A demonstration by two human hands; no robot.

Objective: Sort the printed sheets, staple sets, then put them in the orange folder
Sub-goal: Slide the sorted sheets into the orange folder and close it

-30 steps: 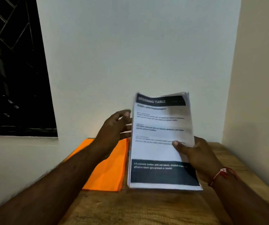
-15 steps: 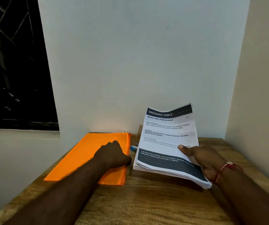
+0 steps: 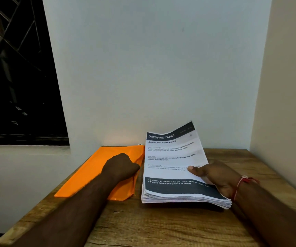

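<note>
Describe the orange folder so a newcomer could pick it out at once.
Start at the wooden table in the wall corner. On its left part, beside the stack of printed sheets, lies the orange folder, under the left hand. It alone is flat and bright orange.

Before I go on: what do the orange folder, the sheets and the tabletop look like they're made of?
Orange folder: likely thin flexible plastic with a slight sheen; it creases softly along its right edge. Stack of sheets: plain matte printer paper; the top page curls and the thin edges fan out. Tabletop: wood or wood-look laminate, matte; grain lines show.
</note>
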